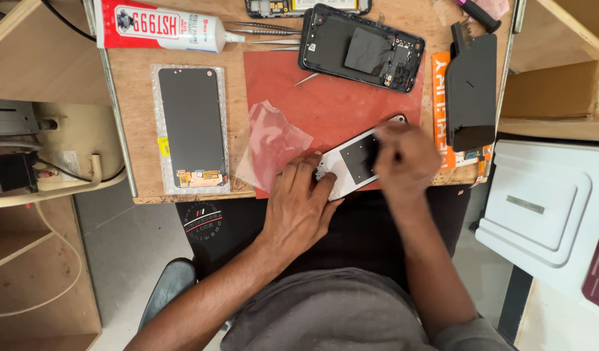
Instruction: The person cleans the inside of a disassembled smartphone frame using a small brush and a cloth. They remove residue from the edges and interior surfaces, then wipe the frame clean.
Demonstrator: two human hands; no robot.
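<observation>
A white phone frame [351,166] with a dark square patch lies tilted at the near edge of the red mat [342,107]. My left hand [299,205] presses its near-left corner and holds it steady. Blurred with motion, my right hand [403,156] rests its fingertips on the frame's right part, over the dark patch. Whether the right fingers pinch anything is hidden by the blur.
A new black screen in clear wrap [192,127] lies left of the mat. A clear film scrap [273,143] sits on the mat. Behind are a black phone back housing [361,49], tweezers [264,29], a glue tube [159,26] and a black brush-like tool [472,91].
</observation>
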